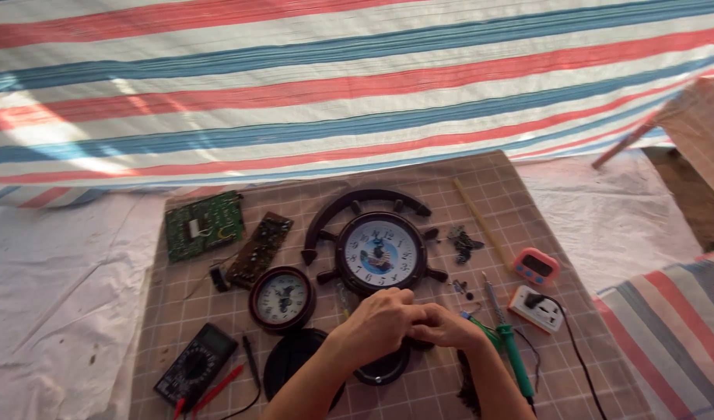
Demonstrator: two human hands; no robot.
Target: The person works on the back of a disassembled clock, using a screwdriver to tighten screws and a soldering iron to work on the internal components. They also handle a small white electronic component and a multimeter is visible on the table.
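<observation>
While both hands meet just below the ship-wheel clock (380,253), the left hand (376,327) curls over a small part I cannot make out, and the right hand (448,327) pinches at it too, both above a black disc (382,367). Right of the clock, loose screws (464,289) could scatter if nudged; the soldering iron (511,346) beside the right wrist could be knocked.

L hand (376,323) and R hand (444,327) meet, fingers touching, over dark round part (382,369) on grid mat (481,194). Ship-wheel clock (379,253) just beyond; small round clock (281,299) to left. Green soldering iron (509,342) beside R hand. Multimeter (195,365) near left.
</observation>
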